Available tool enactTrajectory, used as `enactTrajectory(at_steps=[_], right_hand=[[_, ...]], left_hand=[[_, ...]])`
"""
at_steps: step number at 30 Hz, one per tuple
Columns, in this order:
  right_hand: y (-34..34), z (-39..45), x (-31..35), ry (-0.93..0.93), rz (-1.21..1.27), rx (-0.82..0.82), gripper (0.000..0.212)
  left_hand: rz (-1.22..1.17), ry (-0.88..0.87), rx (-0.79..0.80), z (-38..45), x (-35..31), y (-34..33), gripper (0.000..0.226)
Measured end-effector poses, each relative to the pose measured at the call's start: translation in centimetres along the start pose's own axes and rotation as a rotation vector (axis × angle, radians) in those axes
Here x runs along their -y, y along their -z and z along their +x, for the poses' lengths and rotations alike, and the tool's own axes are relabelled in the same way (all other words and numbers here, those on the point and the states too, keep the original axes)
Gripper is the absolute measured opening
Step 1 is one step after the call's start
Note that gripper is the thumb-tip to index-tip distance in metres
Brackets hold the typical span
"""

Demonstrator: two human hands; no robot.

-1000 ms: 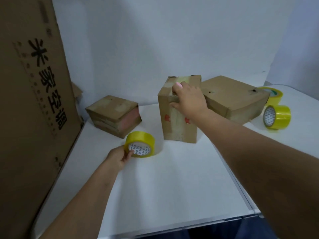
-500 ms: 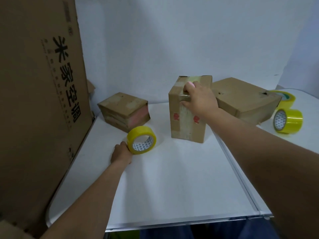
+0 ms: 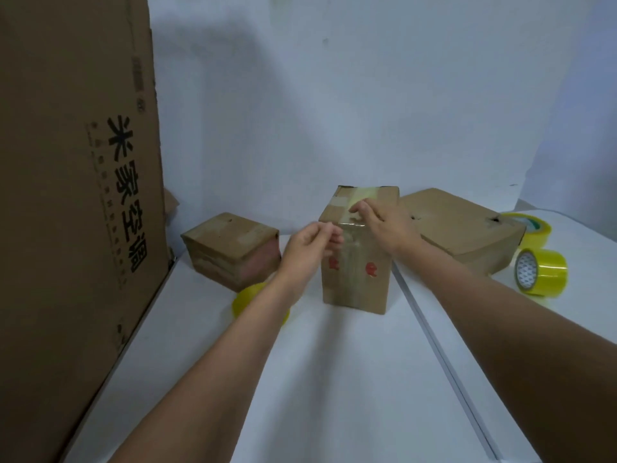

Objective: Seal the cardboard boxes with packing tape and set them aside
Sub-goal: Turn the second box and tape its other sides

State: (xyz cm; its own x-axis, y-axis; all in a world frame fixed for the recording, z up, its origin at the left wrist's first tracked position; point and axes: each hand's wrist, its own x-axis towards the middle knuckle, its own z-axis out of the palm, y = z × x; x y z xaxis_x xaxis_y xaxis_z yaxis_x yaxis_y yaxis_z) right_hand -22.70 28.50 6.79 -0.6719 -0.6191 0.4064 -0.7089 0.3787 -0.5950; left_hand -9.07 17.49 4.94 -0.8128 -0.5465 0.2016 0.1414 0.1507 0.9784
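Seen from the head view, the upright cardboard box point(image 3: 357, 259) stands mid-table. A clear tape strip point(image 3: 350, 235) is pinched by the left hand point(image 3: 310, 248) and pressed by the right hand point(image 3: 384, 225). Tension should be kept, creases smoothed out.

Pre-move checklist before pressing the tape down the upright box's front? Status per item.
1. Upright box standing flat on table: ok.
2. Right hand on box's top front edge, at the tape: ok.
3. Left hand at the clear tape strip; whether it pinches: cannot tell.
4. Strip cut from roll: cannot tell.
5. Roll in reach, partly hidden under left forearm: ok.
6. Strip flat, wrinkle-free: cannot tell.
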Motion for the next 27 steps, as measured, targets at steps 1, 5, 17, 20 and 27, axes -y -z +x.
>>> enactTrajectory(at_steps=[1,5,17,20,27], right_hand=[[0.0,0.1,-0.2,0.009,0.008,0.002,0.033],[0.0,0.3,-0.6,0.052,0.010,-0.021,0.024],[-1.4,0.2,-1.5,0.112,-0.009,-0.126,0.022],[-1.2,0.3,-1.3,0.113,0.002,-0.112,0.023],[-0.9,0.0,-1.3,0.114,-0.029,-0.105,0.025]], left_hand=[[-0.046,0.014,0.083,0.5,-0.1,-1.1,0.025],[-0.171,0.101,0.173,1.9,1.5,-3.1,0.032],[0.083,0.104,0.017,2.0,4.6,-1.5,0.029],[0.164,0.060,0.088,2.7,3.9,-1.0,0.029],[0.542,-0.286,-0.295,3.7,2.6,0.2,0.015]])
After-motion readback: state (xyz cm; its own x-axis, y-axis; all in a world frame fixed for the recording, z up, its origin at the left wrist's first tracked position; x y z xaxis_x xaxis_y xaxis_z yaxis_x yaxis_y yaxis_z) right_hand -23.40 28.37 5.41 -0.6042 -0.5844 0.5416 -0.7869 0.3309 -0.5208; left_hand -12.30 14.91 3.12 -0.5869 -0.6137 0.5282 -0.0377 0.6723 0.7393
